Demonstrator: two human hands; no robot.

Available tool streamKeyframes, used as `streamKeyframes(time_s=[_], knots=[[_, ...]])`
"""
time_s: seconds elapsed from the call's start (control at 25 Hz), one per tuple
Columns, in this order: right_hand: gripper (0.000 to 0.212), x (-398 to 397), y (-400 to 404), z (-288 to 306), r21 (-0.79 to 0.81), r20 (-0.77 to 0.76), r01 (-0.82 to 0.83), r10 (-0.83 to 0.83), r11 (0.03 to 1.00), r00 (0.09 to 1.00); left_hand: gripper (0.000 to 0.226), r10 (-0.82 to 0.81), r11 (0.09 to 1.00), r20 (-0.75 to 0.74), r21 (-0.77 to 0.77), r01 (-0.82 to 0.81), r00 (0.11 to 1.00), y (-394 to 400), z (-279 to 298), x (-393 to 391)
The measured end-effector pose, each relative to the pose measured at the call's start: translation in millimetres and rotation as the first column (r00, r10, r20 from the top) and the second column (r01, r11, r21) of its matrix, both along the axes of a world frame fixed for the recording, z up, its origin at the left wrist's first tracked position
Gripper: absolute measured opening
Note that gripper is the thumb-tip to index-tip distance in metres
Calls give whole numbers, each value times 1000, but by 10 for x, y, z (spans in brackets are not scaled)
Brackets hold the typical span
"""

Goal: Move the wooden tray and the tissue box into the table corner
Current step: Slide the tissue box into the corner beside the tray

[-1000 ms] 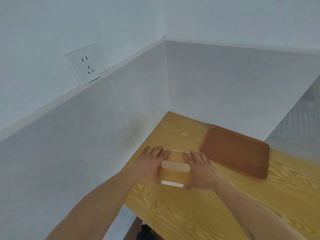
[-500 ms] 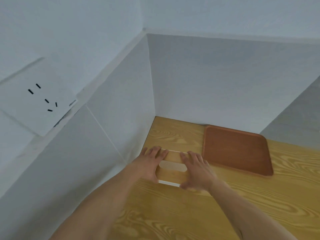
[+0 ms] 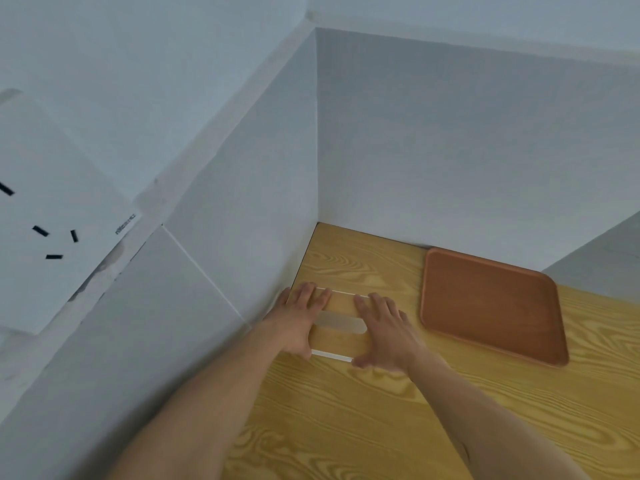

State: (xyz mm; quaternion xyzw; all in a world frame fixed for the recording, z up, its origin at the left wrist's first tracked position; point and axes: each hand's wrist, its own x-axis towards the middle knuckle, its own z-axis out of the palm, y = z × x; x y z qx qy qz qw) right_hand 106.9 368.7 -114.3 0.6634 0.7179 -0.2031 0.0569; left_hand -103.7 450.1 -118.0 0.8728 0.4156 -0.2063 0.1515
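The tissue box (image 3: 341, 336) has a light wooden lid with a pale oval slot and clear edges. It sits on the wooden table (image 3: 363, 427) close to the left wall. My left hand (image 3: 299, 315) clasps its left end and my right hand (image 3: 384, 332) clasps its right end, fingers laid over the lid. The reddish-brown wooden tray (image 3: 491, 308) lies flat to the right, empty, its far edge against the back wall, a short gap from my right hand.
White walls meet in the table corner (image 3: 317, 223) beyond the box. A white wall socket (image 3: 48, 216) is on the left wall, high up. Bare tabletop lies between the box and the corner.
The view has shifted forward and to the left, so the socket has slid to the frame's left edge. Both hands stay on the tissue box, which has edged toward the left wall.
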Motion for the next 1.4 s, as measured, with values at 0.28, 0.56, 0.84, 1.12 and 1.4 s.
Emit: streamKeyframes(time_s=[0.28,0.56,0.84,1.12,1.4], knots=[[129,35,42,-85,-40,-21,10,-11,999,1000,141,37,998,-16,-48,-38,999,0,-40,21],[106,-22,-411,-168,90,-57,5,0,996,998,116,152,987,157,29,-158,976,-467,-179,-99],[73,-70,-987,-277,194,-14,-48,51,980,999,93,124,978,206,141,-155,971,-1127,-387,-272],[73,-45,-1000,-282,100,20,-77,75,992,997,93,144,970,167,169,-172,975,-1194,-368,-232],[73,-18,-660,-229,91,-28,-31,34,995,999,84,177,954,151,216,-207,973,-857,-265,-61]])
